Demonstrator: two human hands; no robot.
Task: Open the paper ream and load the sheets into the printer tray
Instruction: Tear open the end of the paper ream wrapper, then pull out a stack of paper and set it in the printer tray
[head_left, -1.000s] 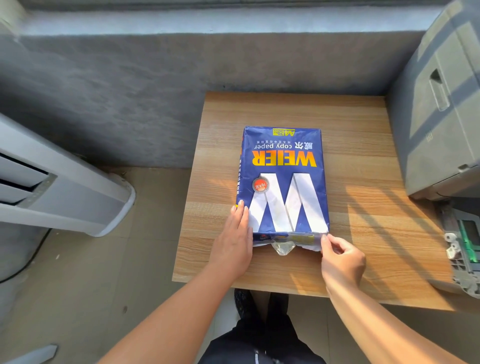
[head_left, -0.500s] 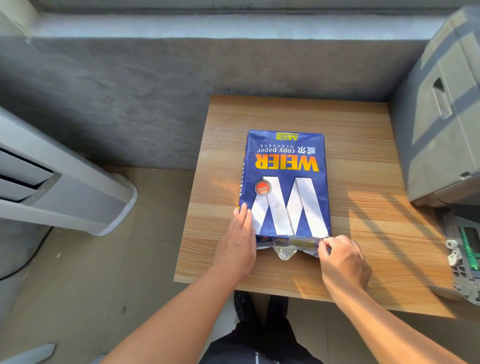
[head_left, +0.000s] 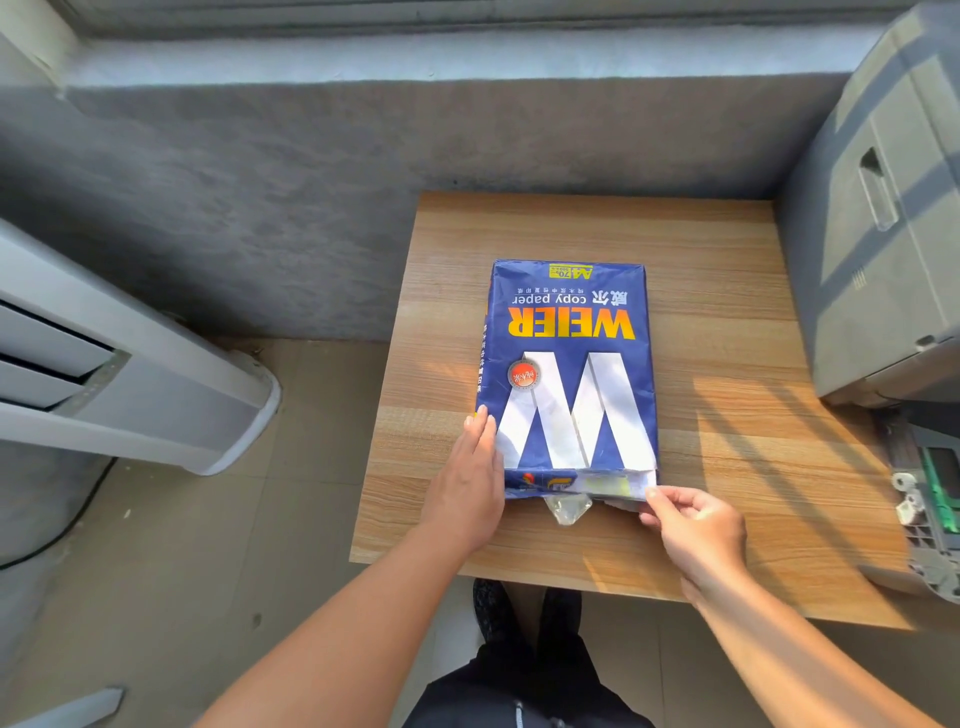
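A blue paper ream (head_left: 569, 364) with a white W and orange lettering lies flat on the wooden table (head_left: 727, 467), its near end facing me. My left hand (head_left: 467, 488) rests flat against the ream's near left corner, fingers together. My right hand (head_left: 691, 525) pinches the wrapper flap (head_left: 623, 486) at the near right corner. The wrapper's near end is partly unfolded, and a clear glossy tab (head_left: 569, 506) sticks out beneath it. The grey printer (head_left: 883, 234) stands at the table's right, with an open tray part (head_left: 930, 499) below it.
A white floor-standing air conditioner (head_left: 130, 395) leans at the left. A grey concrete wall (head_left: 311, 182) runs behind the table. My dark trousers and shoes (head_left: 519, 649) show under the table's front edge, on a tiled floor.
My right hand has shifted from gripping the flap with a closed fist to pinching it with thumb and fingertips at the corner. The flap looks slightly more lifted. My left hand stays put.
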